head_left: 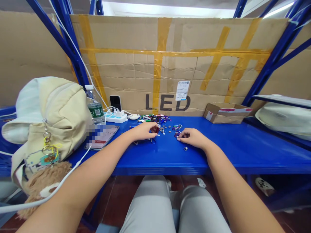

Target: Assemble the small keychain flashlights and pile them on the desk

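Colourful metal clips lie on a blue table — left hand half-curled, pinching a red piece; right hand curled at a purplish clip — grip unclear.

So the desk runs across mid-frame: bag far left, phone just right of it, power strip behind the phone, clips bunched near center (loose bits scattered in front of them), box over right, cardboard standing behind the lot.

Glossy metallic clips, smooth shiny tabletop, matt cardboard (with glossy tape).
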`<state>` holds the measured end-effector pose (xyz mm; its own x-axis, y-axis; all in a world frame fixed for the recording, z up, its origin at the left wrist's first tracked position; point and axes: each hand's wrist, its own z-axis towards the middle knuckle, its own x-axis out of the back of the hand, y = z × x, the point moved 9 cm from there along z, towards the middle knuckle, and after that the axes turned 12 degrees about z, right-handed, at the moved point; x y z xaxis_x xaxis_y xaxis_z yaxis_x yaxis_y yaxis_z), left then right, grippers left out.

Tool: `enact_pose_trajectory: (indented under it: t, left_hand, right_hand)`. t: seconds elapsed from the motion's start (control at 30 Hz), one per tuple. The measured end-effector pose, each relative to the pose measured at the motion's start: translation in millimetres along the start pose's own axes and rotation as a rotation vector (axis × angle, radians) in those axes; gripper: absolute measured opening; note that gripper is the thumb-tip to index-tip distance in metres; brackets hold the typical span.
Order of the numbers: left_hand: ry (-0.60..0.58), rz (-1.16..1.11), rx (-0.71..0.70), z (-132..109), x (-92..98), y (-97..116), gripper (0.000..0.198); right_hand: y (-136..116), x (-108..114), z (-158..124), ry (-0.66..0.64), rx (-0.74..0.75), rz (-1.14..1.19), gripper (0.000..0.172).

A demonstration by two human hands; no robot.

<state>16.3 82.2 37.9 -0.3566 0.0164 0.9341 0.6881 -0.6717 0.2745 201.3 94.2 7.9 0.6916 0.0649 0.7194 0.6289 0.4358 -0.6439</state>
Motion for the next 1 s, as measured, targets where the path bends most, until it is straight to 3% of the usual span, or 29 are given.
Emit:
enact_pose_trajectory:
  t: [0.43,0.67,1.0]
  left_hand:
    - [-0.063,0.084,-0.081,2,-15.2,15,0.019]
    - [-0.043,0.011,-0.11,2,-18.0,23,0.018]
    - [-0.023,0.004,-0.137,6,-20.4,32,0.014]
  right_hand:
    - [-9,-13,4,-0.042,0.038,0.058,0.023]
    - [-51,10,1,0.204,0.239,0.262,0.026]
    - [-65,-10,6,0.092,0.302,0.334,0.023]
